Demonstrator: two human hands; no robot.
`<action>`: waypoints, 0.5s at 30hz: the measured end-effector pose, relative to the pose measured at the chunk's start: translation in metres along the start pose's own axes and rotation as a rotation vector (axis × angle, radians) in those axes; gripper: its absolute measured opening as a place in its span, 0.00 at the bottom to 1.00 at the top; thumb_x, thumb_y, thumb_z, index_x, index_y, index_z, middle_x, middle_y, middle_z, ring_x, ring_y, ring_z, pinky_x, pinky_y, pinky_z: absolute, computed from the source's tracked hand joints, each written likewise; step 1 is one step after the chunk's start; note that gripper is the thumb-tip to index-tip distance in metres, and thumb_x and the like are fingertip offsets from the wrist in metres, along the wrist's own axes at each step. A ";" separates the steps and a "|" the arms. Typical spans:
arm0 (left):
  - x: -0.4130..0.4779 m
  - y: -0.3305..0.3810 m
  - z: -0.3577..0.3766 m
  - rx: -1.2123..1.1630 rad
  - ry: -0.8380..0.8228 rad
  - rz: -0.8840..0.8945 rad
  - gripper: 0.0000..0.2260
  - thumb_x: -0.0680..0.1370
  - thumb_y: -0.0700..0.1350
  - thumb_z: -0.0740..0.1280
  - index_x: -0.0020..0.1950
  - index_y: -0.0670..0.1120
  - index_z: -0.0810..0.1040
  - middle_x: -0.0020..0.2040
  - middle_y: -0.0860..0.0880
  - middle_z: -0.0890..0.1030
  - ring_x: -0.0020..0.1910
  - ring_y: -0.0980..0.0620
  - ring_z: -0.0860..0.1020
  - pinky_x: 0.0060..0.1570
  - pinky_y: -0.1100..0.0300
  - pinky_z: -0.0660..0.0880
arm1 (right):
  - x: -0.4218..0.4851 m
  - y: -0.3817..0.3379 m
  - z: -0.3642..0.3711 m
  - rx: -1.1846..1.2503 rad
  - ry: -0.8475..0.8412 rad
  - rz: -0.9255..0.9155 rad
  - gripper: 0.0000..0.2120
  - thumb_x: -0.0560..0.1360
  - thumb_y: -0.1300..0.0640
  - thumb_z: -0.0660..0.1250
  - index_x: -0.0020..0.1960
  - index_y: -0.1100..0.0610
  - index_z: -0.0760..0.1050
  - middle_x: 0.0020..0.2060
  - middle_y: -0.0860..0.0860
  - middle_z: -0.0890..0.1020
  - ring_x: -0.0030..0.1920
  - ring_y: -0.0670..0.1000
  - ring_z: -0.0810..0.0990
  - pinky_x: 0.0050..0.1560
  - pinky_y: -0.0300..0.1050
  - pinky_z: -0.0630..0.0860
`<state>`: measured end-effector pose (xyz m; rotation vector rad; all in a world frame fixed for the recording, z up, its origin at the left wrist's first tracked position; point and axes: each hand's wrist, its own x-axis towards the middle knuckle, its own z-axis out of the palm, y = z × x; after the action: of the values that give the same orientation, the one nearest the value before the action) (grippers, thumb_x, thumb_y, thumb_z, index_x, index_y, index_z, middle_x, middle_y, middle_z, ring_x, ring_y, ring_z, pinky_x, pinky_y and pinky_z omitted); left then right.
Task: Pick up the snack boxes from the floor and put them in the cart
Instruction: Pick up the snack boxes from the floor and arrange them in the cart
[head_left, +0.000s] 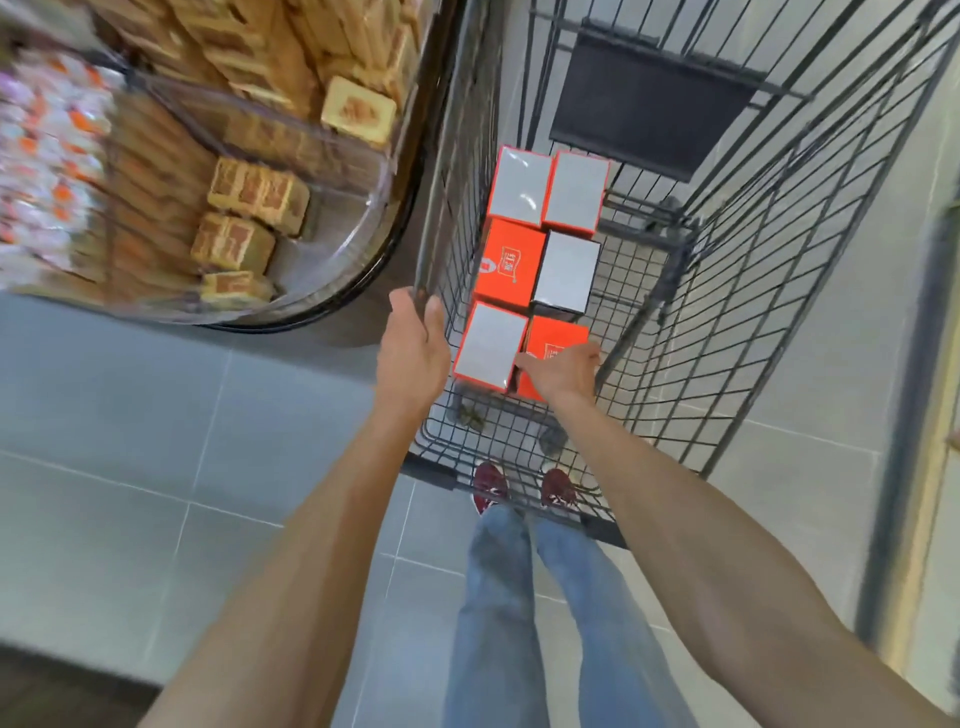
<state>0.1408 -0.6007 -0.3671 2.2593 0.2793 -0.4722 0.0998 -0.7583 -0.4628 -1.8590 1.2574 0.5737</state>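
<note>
Several orange snack boxes lie in two rows on the floor of the black wire cart (670, 322), some showing grey faces, some orange. My right hand (563, 371) reaches down inside the cart and grips the nearest orange box (558, 338) at the row's near right end. A grey-faced box (491, 345) lies just left of it. My left hand (413, 348) holds the cart's left top rim, fingers curled over the wire.
A round display stand (291, 218) with clear walls, full of yellow-brown packaged cakes, stands close against the cart's left side. Grey floor tiles (130, 441) spread to the left. My legs in jeans and red shoes (491, 486) stand at the cart's near end.
</note>
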 end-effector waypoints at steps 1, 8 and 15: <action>0.001 0.000 0.000 0.001 -0.004 -0.002 0.12 0.85 0.50 0.53 0.60 0.43 0.66 0.49 0.46 0.78 0.45 0.47 0.74 0.44 0.59 0.64 | 0.002 0.001 0.002 0.020 -0.001 0.010 0.52 0.69 0.45 0.77 0.76 0.67 0.50 0.73 0.61 0.64 0.69 0.62 0.70 0.62 0.54 0.73; -0.001 0.000 -0.001 -0.001 -0.006 0.025 0.07 0.84 0.50 0.56 0.55 0.47 0.65 0.45 0.48 0.78 0.41 0.51 0.75 0.39 0.58 0.66 | 0.013 0.008 0.004 0.093 -0.065 0.000 0.43 0.71 0.45 0.76 0.72 0.62 0.55 0.67 0.58 0.68 0.62 0.60 0.76 0.58 0.55 0.78; 0.002 0.010 -0.018 0.121 -0.187 -0.069 0.12 0.83 0.50 0.59 0.61 0.44 0.64 0.49 0.47 0.78 0.47 0.46 0.76 0.46 0.56 0.67 | 0.039 0.025 -0.017 0.051 -0.172 -0.094 0.38 0.60 0.36 0.69 0.62 0.59 0.71 0.60 0.58 0.79 0.50 0.54 0.82 0.50 0.51 0.82</action>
<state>0.1502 -0.5943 -0.3499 2.3081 0.2390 -0.7498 0.0918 -0.7981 -0.4901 -1.7754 1.0574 0.6304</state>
